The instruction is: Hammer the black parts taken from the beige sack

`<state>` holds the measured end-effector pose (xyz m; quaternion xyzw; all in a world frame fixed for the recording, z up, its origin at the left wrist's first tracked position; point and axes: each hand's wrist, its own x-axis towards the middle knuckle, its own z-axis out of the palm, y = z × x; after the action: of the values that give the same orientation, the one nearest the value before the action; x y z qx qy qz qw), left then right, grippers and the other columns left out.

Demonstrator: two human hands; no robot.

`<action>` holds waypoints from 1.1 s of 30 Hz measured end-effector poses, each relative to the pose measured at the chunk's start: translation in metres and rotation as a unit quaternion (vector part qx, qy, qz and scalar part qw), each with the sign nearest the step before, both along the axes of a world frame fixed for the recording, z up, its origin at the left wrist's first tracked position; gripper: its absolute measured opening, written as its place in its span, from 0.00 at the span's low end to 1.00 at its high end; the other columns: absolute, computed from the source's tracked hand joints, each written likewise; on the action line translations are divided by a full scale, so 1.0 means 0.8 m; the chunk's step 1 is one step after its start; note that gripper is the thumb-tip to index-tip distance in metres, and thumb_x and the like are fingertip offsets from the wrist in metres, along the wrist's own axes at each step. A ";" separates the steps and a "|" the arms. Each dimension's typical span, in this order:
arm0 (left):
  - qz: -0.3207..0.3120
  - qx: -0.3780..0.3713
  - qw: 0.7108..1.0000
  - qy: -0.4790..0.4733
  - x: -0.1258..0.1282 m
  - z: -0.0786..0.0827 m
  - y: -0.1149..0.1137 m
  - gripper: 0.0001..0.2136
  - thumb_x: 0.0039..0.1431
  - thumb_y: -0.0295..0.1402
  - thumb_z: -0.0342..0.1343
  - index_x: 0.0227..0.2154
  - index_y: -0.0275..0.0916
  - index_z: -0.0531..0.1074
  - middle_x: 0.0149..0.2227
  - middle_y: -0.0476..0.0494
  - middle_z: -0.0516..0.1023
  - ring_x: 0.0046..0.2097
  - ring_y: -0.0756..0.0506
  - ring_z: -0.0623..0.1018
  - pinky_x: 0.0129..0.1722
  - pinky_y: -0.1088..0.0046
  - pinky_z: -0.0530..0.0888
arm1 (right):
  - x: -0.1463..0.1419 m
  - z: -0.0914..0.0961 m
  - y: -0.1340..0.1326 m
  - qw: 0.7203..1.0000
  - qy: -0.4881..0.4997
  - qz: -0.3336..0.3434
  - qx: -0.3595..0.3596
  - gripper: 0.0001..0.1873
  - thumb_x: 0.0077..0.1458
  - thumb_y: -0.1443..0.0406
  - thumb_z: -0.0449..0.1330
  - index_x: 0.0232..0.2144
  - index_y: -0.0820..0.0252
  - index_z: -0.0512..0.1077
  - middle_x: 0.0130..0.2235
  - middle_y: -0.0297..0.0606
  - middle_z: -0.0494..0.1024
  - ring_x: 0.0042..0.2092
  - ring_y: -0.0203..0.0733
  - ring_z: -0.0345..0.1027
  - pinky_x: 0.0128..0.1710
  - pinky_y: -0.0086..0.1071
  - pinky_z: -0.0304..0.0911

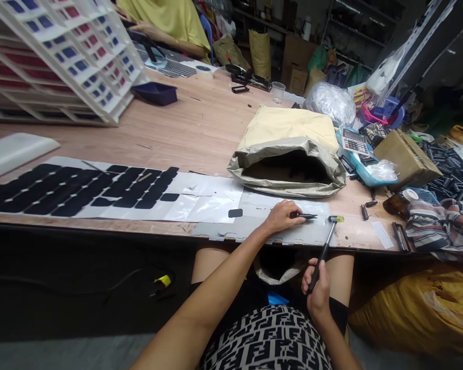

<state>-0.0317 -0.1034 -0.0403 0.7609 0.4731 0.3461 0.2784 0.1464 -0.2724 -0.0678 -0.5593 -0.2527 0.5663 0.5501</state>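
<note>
My right hand [318, 285] is wrapped round the black handle of a small hammer [324, 249]. The hammer slants upward, and its head with a yellow-green face lies over the table's front part. Just left of that head, my left hand [283, 217] pinches a slim black piece [307, 216] against a grey sheet [254, 228]; its exact kind is too small to tell. Behind both hands lies a cream sack [289, 123], its dark mouth turned toward me. A single black rounded pad [235, 213] lies left of my left hand.
Rows of black pads [75, 190] cover white sheeting on the left. A white plastic rack [81, 56] and a dark tray [156, 93] stand behind. To the right are a brown bottle [399, 201], a cardboard box [407, 156] and a calculator [355, 141]. Across the table sits another person.
</note>
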 end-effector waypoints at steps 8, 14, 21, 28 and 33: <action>-0.111 0.043 0.993 0.020 -0.030 0.008 -0.093 0.05 0.52 0.36 0.66 0.32 0.45 0.79 0.47 0.44 0.76 0.53 0.40 0.70 0.58 0.59 0.64 | 0.000 -0.008 0.001 1.000 0.013 0.013 -0.010 0.29 0.55 0.38 0.55 0.37 0.56 0.66 0.18 0.21 0.59 0.16 0.30 0.49 0.14 0.24 0.44; -0.114 0.037 0.991 0.058 -0.032 0.014 -0.107 0.12 0.47 0.36 0.68 0.36 0.45 0.78 0.49 0.42 0.75 0.54 0.37 0.70 0.57 0.56 0.66 | 0.003 -0.012 0.001 1.000 0.013 0.022 -0.007 0.28 0.57 0.38 0.54 0.37 0.56 0.66 0.18 0.22 0.60 0.16 0.30 0.49 0.15 0.24 0.44; 0.164 0.037 0.986 -0.007 -0.027 0.046 0.045 0.09 0.59 0.39 0.58 0.35 0.39 0.77 0.36 0.42 0.79 0.40 0.42 0.76 0.44 0.63 0.73 | 0.005 -0.015 -0.001 1.000 -0.004 0.026 0.003 0.27 0.59 0.39 0.52 0.36 0.56 0.66 0.19 0.23 0.61 0.16 0.30 0.50 0.15 0.24 0.45; 0.282 -0.185 0.938 0.081 -0.007 0.029 0.184 0.17 0.54 0.42 0.62 0.43 0.38 0.79 0.46 0.31 0.81 0.50 0.30 0.79 0.44 0.58 0.74 | 0.009 -0.026 -0.002 0.999 -0.027 0.030 0.011 0.28 0.60 0.39 0.51 0.36 0.57 0.67 0.19 0.23 0.61 0.16 0.29 0.50 0.15 0.24 0.46; 0.301 -0.176 0.936 0.054 -0.004 0.016 0.183 0.18 0.56 0.42 0.61 0.47 0.38 0.78 0.51 0.29 0.78 0.52 0.30 0.78 0.46 0.58 0.73 | 0.012 -0.030 -0.006 0.999 -0.036 0.034 0.019 0.27 0.62 0.40 0.50 0.37 0.58 0.67 0.19 0.24 0.61 0.17 0.28 0.51 0.16 0.24 0.46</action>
<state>-0.0352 0.0434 -0.0279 0.5393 0.7476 0.2828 0.2650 0.1558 -0.2768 -0.0916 -0.5600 -0.3015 0.5595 0.5315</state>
